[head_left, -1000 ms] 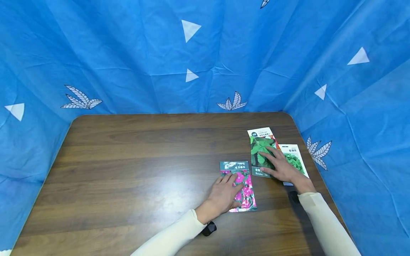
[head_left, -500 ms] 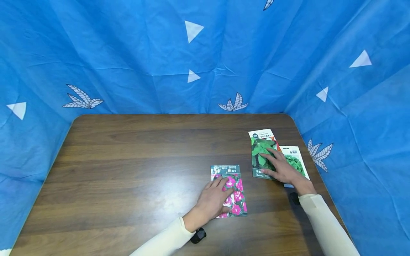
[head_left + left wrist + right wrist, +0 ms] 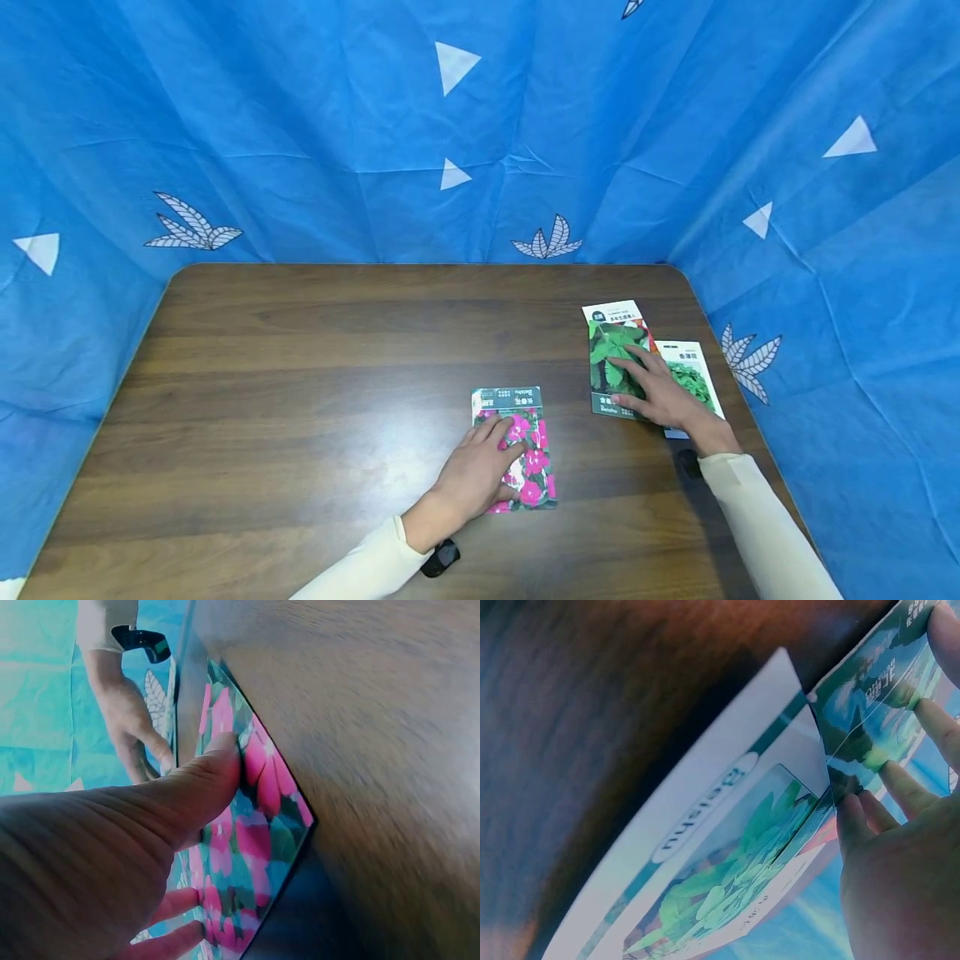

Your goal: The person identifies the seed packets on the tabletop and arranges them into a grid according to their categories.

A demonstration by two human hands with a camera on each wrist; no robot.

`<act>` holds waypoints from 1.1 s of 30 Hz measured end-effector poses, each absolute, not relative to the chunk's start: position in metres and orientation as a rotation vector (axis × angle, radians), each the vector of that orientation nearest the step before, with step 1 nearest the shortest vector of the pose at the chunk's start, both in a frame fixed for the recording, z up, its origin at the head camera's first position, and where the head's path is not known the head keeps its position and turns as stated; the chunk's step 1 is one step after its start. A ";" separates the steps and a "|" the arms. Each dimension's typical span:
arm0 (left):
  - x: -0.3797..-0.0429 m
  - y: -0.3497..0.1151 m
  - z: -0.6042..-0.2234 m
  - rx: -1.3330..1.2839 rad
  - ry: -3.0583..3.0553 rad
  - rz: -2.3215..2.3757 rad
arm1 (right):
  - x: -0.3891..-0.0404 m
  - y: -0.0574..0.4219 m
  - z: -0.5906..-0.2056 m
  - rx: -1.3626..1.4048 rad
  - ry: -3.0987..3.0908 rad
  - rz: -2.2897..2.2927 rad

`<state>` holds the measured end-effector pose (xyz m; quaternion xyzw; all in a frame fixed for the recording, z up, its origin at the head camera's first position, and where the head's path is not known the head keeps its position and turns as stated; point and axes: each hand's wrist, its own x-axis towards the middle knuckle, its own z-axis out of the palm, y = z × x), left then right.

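A seed packet with pink flowers (image 3: 532,475) lies flat on the wooden table, its dark green heading towards the far side. My left hand (image 3: 469,475) rests on its left part, fingers spread over the print. In the left wrist view the thumb (image 3: 210,780) lies along the flowers. Further right is a seed packet with a large green leaf (image 3: 606,354), and my right hand (image 3: 660,396) touches it with spread fingertips. Partly under that packet and the right wrist sits a white seed packet with small green leaves (image 3: 692,379), which the right wrist view shows up close.
The brown wood-grain table (image 3: 300,375) has rounded far corners. A blue curtain (image 3: 337,125) with white triangles and leaf prints hangs behind it and along both sides. The packets lie in the table's right half, near its right edge.
My left hand has slid the pink-flower packet to the left and slightly towards me, widening the gap to the green-leaf packet. My right hand has stayed in place on its packet.
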<state>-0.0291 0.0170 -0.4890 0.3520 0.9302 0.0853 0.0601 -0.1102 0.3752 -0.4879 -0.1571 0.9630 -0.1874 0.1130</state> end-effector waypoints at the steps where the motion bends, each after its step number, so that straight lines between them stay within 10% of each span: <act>1: -0.029 0.015 -0.489 1.064 2.815 0.275 | -0.110 0.375 -0.488 -0.454 2.825 -0.551; 33: -0.007 -0.069 -0.486 0.809 2.829 0.574 | -0.109 0.369 -0.488 -0.576 2.864 -0.510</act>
